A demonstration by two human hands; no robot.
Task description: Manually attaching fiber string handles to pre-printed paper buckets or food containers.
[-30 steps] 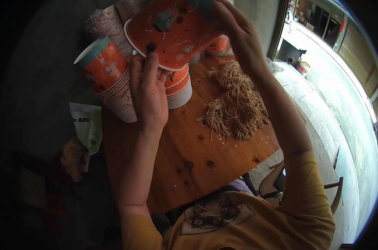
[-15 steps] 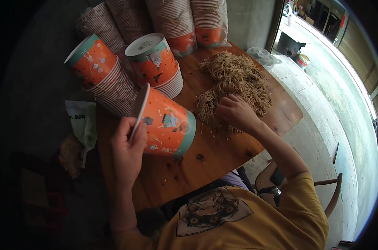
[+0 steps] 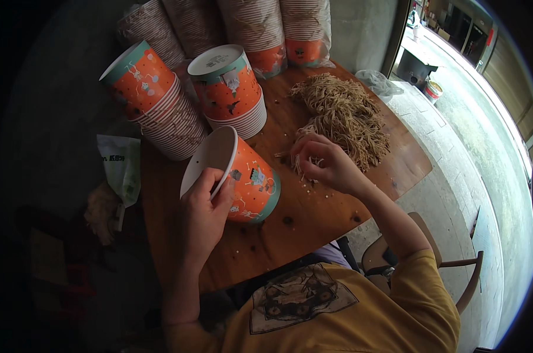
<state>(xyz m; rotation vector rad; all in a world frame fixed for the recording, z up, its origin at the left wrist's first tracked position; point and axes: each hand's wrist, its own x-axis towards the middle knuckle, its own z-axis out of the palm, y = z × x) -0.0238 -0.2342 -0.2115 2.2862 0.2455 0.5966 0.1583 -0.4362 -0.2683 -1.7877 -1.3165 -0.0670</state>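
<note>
I see the left hand (image 3: 205, 212) clamped on the rim of an orange paper bucket (image 3: 243, 176), thumb inside, fingers outside. The bucket lies tilted on its side on the wooden table (image 3: 313, 220), its mouth towards the person's left. The right hand (image 3: 325, 165) has its fingers closed together on a few strands at the near edge of the pile of dry brown noodles (image 3: 343, 117). Two stacks of the same buckets (image 3: 231, 88) stand upside down behind it.
</note>
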